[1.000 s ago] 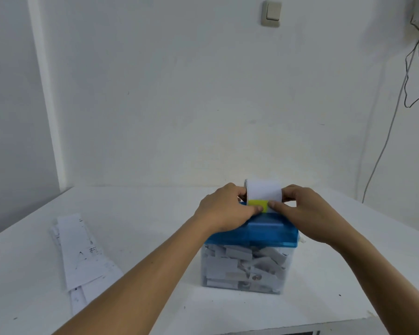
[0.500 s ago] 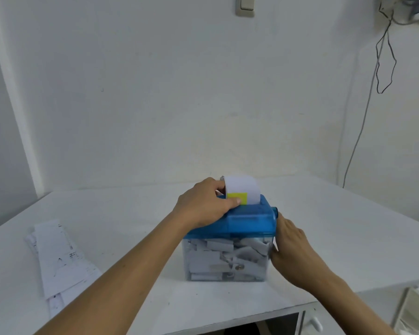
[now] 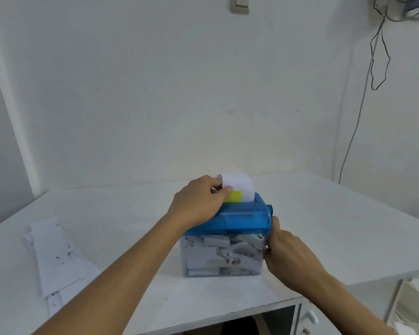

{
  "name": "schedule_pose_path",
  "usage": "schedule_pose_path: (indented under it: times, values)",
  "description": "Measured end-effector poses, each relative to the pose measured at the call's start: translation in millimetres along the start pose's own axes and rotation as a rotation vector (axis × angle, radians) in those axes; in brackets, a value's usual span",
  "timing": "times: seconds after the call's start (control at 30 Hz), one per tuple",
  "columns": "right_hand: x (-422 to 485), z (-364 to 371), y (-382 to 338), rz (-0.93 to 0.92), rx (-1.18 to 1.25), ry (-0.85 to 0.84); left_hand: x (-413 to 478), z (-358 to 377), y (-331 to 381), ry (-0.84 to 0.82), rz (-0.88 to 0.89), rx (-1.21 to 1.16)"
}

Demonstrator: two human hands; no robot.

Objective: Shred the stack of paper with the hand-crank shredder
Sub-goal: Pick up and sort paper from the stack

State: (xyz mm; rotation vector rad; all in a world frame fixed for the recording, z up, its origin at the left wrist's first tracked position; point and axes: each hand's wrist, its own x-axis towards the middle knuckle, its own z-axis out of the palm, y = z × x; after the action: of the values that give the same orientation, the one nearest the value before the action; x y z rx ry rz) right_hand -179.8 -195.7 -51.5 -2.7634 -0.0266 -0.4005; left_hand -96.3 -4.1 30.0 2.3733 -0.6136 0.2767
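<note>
Though mostly tucked out of sight, clearly parked there for cranking: right hand point(image 3: 290, 259) pressed against the right end of the shredder point(image 3: 242, 218), thumb up along the blue housing, fingers hidden behind the box. Can't tell whether wrapped round the handle or just resting. Probably set low like that to turn while stopping the box from sliding.

Over on the left, lying flat on the matte white table point(image 3: 324, 226), well apart from the shredder: stack of paper point(image 3: 56, 252), long printed slips, fanned out a bit. Plenty left to go, by the look of it.

Next, clear plastic bin point(image 3: 218, 257) under the blue top, boxy, packed nearly full with flat white offcuts. Close to needing emptying, tbh.

On top, left hand point(image 3: 198, 204) draped over the left end, thumb and forefinger pinching the edge of the paper strip point(image 3: 239, 187) standing in the slot. Guessing to keep it straight while feeding down. Thin, white, curled over at the top, with a yellow-green patch point(image 3: 235, 197) near the slot.

Further back, plain painted wall, light switch point(image 3: 239, 4) up high, thin dark cable point(image 3: 358, 122) dangling on the right.
</note>
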Motion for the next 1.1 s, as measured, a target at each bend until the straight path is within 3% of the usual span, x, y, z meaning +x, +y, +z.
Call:
schedule_pose_path:
  times: [0.17,0.37,0.57,0.7,0.8,0.9,1.0,1.1]
  values:
    - [-6,-8,0,0.025,-0.071,0.043,0,2,-6,0.066,0.040,-0.094]
    - [-3,-28,-4,0.100,-0.110,-0.083,0,2,-7,0.054,0.079,-0.087]
    - [14,-79,-24,0.152,-0.063,-0.426,-8,-1,4,0.014,0.052,0.060]
    - [35,-112,-36,0.290,-0.020,-0.724,-13,6,14,-0.095,0.004,0.367]
    - [48,-125,-39,0.302,-0.069,-0.836,-10,8,14,-0.091,0.008,0.398]
    - [39,-123,-40,0.247,-0.156,-0.649,-9,8,16,-0.096,0.012,0.377]
    - [5,-105,-31,0.051,-0.329,-0.142,-10,7,16,-0.097,0.002,0.342]
    - [-20,-82,-8,-0.317,-0.392,0.257,-9,6,17,-0.091,-0.007,0.322]
